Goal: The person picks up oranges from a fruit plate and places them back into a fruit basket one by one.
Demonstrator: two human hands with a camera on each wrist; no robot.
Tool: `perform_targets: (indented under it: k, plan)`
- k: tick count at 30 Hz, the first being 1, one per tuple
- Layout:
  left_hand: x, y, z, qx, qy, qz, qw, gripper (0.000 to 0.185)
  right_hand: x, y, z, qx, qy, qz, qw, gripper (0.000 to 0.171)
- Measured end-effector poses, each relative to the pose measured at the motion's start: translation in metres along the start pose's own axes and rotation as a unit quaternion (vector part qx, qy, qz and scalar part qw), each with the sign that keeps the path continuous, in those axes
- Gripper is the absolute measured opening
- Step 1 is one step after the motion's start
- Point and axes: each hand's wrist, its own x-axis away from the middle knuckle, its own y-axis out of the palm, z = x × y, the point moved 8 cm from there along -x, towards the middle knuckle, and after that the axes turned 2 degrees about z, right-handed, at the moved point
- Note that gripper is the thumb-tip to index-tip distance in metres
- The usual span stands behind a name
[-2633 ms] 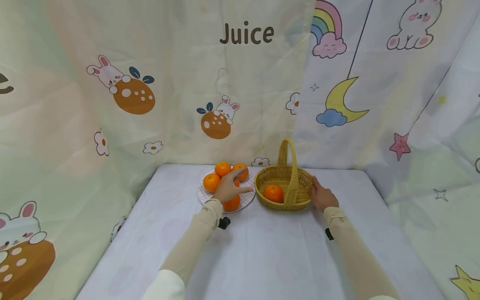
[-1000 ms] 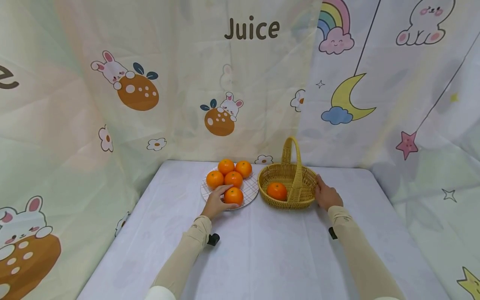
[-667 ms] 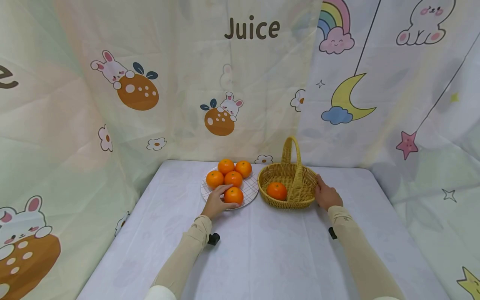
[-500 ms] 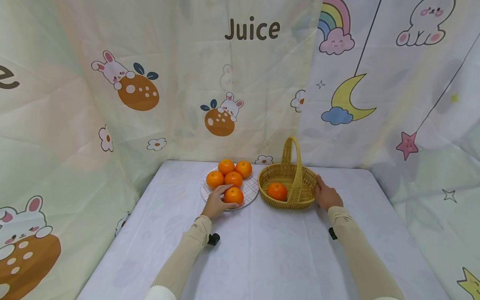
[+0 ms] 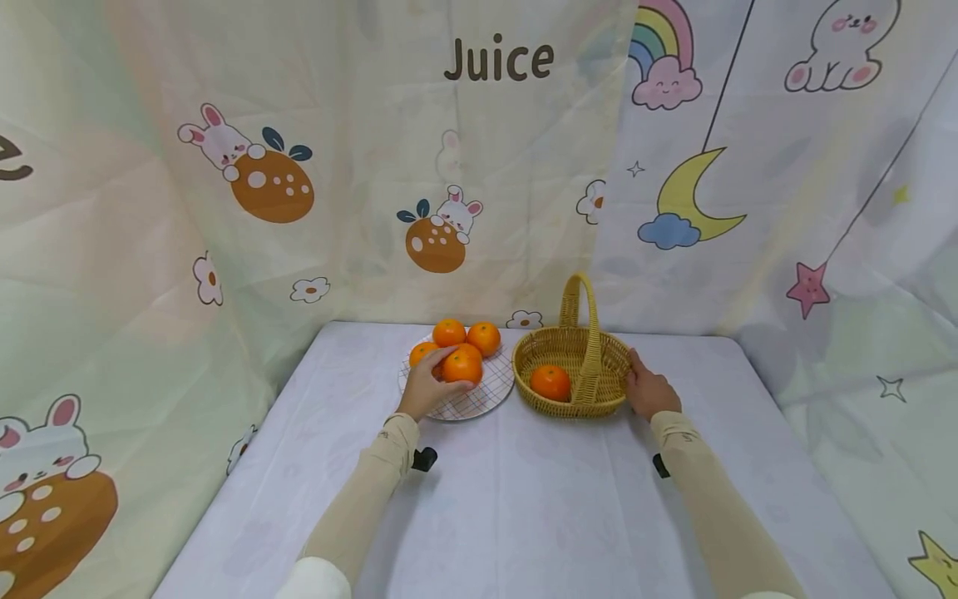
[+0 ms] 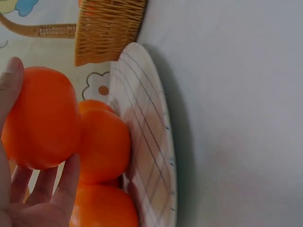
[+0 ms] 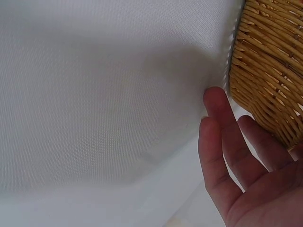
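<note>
While gripped, orange (image 5: 462, 367) clears plate (image 5: 479, 403).

The head camera looks forward and down from above the near table edge, taking in the whole table (image 5: 524, 499) and the cartoon backdrop behind it. The left wrist camera sits very close, rolled sideways, beside the plate (image 6: 147, 156). The right wrist camera looks closely at the tablecloth. All three views catch the wicker basket (image 5: 572, 378).
</note>
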Motion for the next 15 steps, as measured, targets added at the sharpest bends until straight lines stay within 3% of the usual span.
perform_targets:
  k: [8,15]
  plan:
    - [-0.02,0.012,0.026,-0.041,0.019,-0.013,0.9989,0.08,-0.002,-0.003,0.001,0.002,0.001,0.003,1.0,0.057]
    - [-0.034,0.038,0.051,-0.036,0.047,-0.033,0.9977,0.078,-0.002,0.0,0.004,0.004,0.006,0.002,1.0,0.056]
